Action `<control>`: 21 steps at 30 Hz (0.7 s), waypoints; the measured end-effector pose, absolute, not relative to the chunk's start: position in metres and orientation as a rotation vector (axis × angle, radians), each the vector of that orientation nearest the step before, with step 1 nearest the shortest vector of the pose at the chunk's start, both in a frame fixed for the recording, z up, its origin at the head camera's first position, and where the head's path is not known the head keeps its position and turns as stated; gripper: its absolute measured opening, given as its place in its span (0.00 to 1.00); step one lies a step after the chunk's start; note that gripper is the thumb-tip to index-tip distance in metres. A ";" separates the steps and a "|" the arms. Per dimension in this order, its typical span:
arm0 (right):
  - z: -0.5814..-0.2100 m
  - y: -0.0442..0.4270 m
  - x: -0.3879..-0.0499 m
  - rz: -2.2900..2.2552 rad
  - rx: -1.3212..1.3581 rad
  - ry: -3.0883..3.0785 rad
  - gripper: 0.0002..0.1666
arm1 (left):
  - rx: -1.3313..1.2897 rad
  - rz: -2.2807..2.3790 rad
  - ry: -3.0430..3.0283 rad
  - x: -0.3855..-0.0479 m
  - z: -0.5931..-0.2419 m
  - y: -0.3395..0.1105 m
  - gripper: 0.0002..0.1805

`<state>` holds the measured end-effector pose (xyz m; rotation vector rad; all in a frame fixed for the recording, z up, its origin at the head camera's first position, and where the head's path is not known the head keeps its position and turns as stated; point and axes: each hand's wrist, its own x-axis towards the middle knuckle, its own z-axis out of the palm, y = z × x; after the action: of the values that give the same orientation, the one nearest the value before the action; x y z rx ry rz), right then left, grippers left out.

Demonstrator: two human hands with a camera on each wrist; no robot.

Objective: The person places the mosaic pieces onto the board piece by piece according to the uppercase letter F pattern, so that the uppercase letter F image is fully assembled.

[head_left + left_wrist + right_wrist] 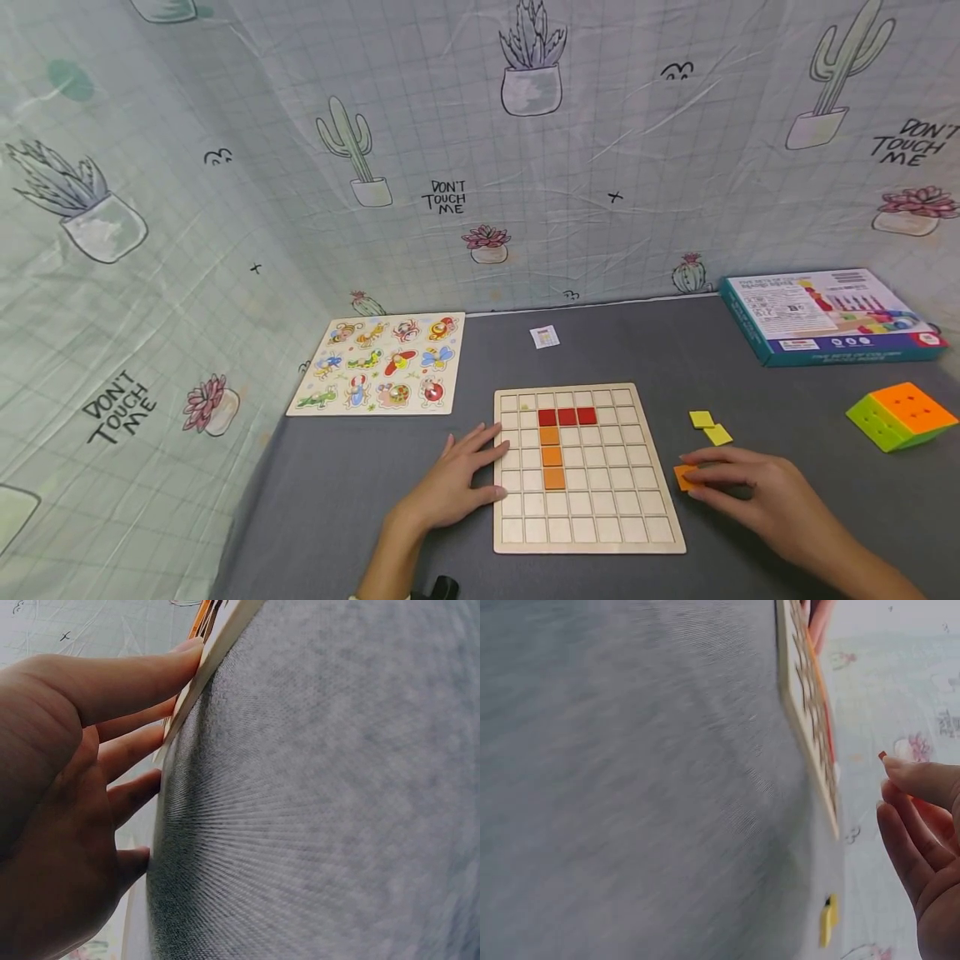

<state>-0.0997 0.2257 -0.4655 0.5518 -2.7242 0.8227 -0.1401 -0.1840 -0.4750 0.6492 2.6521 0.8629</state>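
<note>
Pinched between the thumb and fingers of the right hand [750, 489] is an orange tile [681, 480], just past the right edge of the wooden board [603, 504] — fingertips hide part of it. The left hand [452, 482] is spread out, its fingertips touching the board's left edge. Little squares fill the flat board. Three red tiles [567, 417] sit in its second row from the top edge, and three orange squares [552, 457] run down under the leftmost red one. Two thin yellow tiles [701, 420] lie near the board's right edge. By the left arm, a black thing [444, 588] is cut off, too little to name. At the back right of the gray table [360, 467], the box [832, 317] has print too tiny to read. Wrinkly cloth [420, 100] behind says "DON'T TOUCH ME".
</note>
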 end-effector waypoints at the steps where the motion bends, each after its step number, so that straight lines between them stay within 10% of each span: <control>1: -0.463 0.223 -0.101 0.830 0.562 -2.716 0.20 | 0.650 0.861 2.653 -0.140 -0.475 -0.184 0.35; 21: -0.458 0.148 -0.123 1.266 0.906 -2.593 0.10 | 0.653 0.848 2.664 -0.140 -0.475 -0.183 0.35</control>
<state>-0.1227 0.1476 -0.4580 0.9058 -2.5926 1.2658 -0.1400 -0.1834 -0.4755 0.6532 2.6639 0.8476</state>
